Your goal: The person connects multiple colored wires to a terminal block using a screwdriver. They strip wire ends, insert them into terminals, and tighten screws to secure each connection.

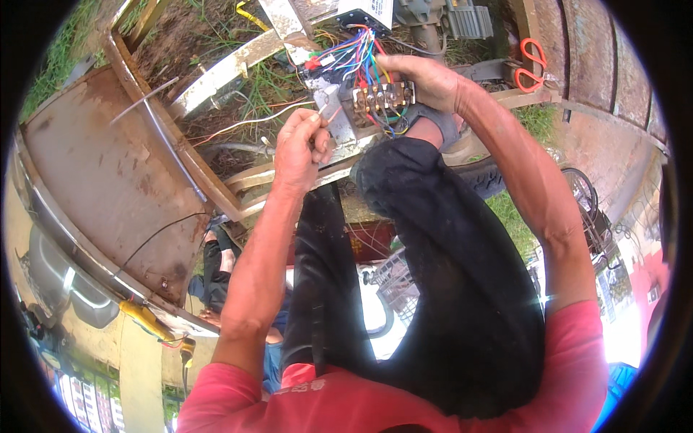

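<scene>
My left hand [299, 148] is closed in a pinch on a thin wire [253, 119] that trails off to the left over the metal frame. My right hand [429, 81] curls round the right end of a terminal block [382, 99], its thumb resting near the coloured wires; some of its fingers are hidden. The dark block has a row of metal contacts, with wires above and below it. A thick bundle of multicoloured wires [361, 54] comes down to it from a silver and black box [367, 13].
A rusty metal frame [231, 72] surrounds the work, with grass and soil beneath. Orange-handled scissors [530, 66] lie at the right beside a grey motor [465, 20]. A brown panel [115, 173] stands left, a yellow meter [144, 320] below it. Another person's leg [216, 263] shows at lower left.
</scene>
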A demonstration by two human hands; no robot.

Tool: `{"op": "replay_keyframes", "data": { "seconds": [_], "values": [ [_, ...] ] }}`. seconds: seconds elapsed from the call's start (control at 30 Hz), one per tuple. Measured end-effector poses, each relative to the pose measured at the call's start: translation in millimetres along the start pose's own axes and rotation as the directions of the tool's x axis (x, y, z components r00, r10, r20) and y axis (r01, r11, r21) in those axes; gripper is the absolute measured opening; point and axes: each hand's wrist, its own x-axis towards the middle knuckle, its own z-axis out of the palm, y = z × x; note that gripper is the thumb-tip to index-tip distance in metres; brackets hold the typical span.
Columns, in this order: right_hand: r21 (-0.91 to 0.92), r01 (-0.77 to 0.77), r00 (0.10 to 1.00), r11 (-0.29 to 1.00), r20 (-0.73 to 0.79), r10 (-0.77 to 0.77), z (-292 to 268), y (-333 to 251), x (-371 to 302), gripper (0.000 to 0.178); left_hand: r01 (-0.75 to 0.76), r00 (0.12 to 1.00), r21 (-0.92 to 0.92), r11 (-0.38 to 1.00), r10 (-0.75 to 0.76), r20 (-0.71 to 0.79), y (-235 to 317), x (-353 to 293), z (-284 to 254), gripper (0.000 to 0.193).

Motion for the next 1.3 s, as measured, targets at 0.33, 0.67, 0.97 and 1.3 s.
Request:
{"op": "replay_keyframes", "data": {
  "seconds": [0.33, 0.67, 0.97, 1.3],
  "values": [
    [-0.330, 0.123, 0.963, 0.936, -0.188, -0.193, 8, 19, -12, 0.063, -0.031, 0.996, 0.246, 0.969, 0.009, 0.088, 37, 4, 21, 0.015],
    [-0.457, 0.103, 0.939, 0.883, -0.249, -0.238, 10, 22, -14, 0.066, -0.078, 0.976, 0.894, 0.442, -0.147, 0.158, 92, 36, 38, 0.018],
    [-0.633, 0.142, 0.895, 0.761, -0.247, -0.372, 14, 28, -15, 0.071, -0.199, 0.946, 0.947, 0.253, -0.203, 0.253, 98, 51, 44, 0.015],
    [-0.668, 0.147, 0.890, 0.730, -0.233, -0.392, 17, 28, -18, 0.082, -0.293, 0.922, 0.942, 0.163, -0.212, 0.324, 105, 61, 64, 0.017]
  ]
}}
